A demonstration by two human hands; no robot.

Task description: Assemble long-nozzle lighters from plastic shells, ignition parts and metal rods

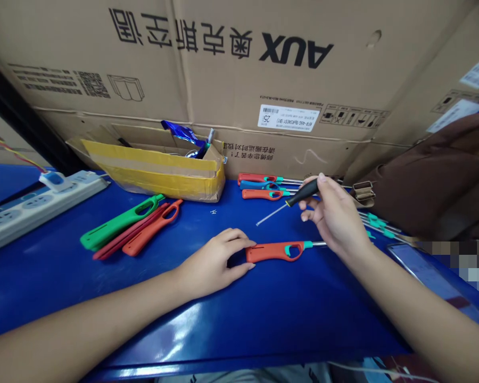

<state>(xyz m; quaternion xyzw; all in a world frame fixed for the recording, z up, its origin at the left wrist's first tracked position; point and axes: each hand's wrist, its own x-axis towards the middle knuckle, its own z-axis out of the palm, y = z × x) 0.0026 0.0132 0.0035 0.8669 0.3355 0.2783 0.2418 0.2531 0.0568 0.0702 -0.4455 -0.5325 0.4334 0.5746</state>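
Observation:
My left hand (219, 261) grips the handle end of an orange gas lighter (269, 252) that lies flat on the blue table, thumb and fingers on either side of it. The lighter has a teal trigger, and its metal tube runs right, passing behind my right wrist. Held up above it, my right hand (338, 213) is closed around a black-handled screwdriver (303, 193), its thin shaft slanting down to the left. A small screw seems to sit at the tip, though it is too small to be sure. Several tiny screws (213, 212) lie on the table beyond my left hand.
Behind are three lighters (263, 194) side by side. Handle shells (131, 226) in green, red and orange lie at left, near a yellow-taped cardboard box (155, 169) and a white power strip (40, 207). At right are teal-ended tubes (379, 223), a phone (431, 276) and brown cloth (431, 181).

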